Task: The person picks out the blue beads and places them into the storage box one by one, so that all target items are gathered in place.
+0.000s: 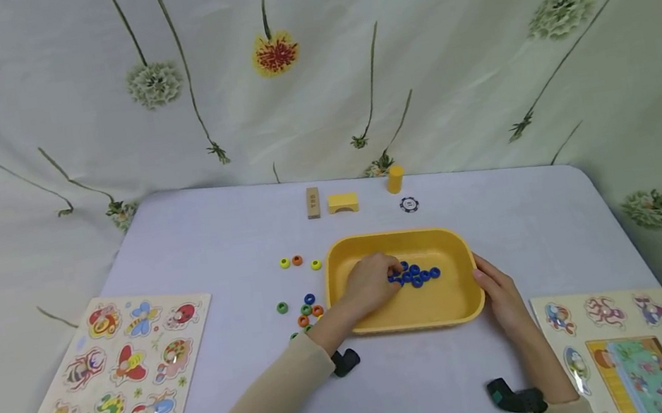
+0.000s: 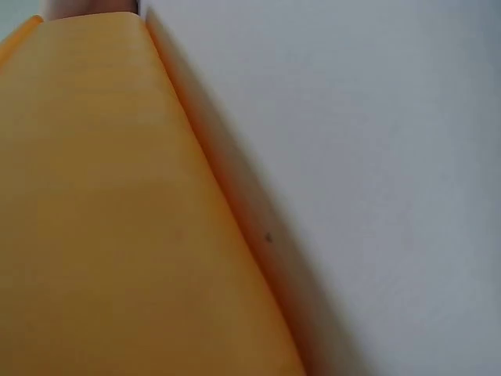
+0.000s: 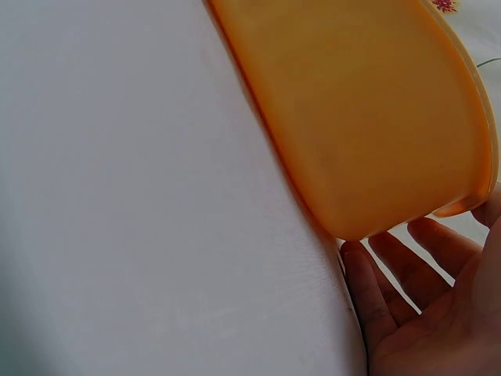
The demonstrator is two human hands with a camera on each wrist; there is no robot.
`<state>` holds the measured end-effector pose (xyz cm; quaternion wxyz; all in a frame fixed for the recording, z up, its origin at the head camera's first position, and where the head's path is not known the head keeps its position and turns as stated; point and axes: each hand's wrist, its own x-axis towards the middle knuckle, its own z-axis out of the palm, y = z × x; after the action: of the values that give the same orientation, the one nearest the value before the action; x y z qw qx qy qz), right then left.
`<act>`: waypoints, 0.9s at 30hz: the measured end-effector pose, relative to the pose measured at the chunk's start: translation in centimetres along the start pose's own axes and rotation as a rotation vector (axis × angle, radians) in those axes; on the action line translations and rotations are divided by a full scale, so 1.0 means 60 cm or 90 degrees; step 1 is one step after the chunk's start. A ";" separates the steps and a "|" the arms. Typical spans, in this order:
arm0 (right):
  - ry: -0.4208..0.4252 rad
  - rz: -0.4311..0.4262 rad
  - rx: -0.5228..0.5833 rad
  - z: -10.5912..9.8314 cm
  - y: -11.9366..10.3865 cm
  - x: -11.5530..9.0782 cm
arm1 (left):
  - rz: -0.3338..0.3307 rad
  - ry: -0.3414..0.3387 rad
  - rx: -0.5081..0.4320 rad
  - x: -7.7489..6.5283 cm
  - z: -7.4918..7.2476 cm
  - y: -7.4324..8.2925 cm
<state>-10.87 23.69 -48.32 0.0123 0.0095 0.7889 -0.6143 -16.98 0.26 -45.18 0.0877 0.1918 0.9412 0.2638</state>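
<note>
In the head view a yellow plastic tray (image 1: 386, 319) stands mid-table with several blue ring beads (image 1: 416, 276) in it. My left hand (image 1: 371, 282) reaches over the tray's left side, thumb and fingertips pinching a blue bead (image 1: 391, 277) at the edge of the cluster. My right hand (image 1: 501, 295) holds the tray's right end. In the right wrist view its thumb is at the rim and its fingers (image 3: 415, 266) lie against the outer wall. The left wrist view shows mostly the tray's outer side (image 2: 117, 196), with the left hand almost wholly hidden behind it.
Loose green, orange, yellow and blue beads (image 1: 306, 309) lie left of the tray. Behind it stand a wooden block (image 1: 313, 203), a yellow arch block (image 1: 343, 202), a yellow cylinder (image 1: 395, 179) and a poker chip (image 1: 409, 205). Picture boards lie left (image 1: 151, 333) and right (image 1: 580, 326).
</note>
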 end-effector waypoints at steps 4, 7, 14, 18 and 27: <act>-0.001 0.006 0.007 0.003 0.004 -0.001 | 0.032 0.040 -0.021 -0.013 -0.004 0.001; -0.002 0.010 0.008 0.006 0.004 -0.003 | 0.086 0.102 -0.073 -0.036 -0.018 0.001; 0.003 -0.012 0.001 0.004 0.002 0.000 | 0.110 0.291 -0.206 -0.099 -0.085 -0.061; 0.007 -0.009 -0.010 0.000 0.003 0.003 | 0.058 0.363 -0.209 -0.120 -0.108 -0.140; 0.005 -0.003 0.002 0.001 0.001 0.001 | -0.063 0.293 -0.260 -0.147 -0.100 -0.212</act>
<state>-10.95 23.66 -48.41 0.0081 0.0100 0.7880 -0.6155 -14.54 -16.11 -46.31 -0.0785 0.0590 0.8722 0.4791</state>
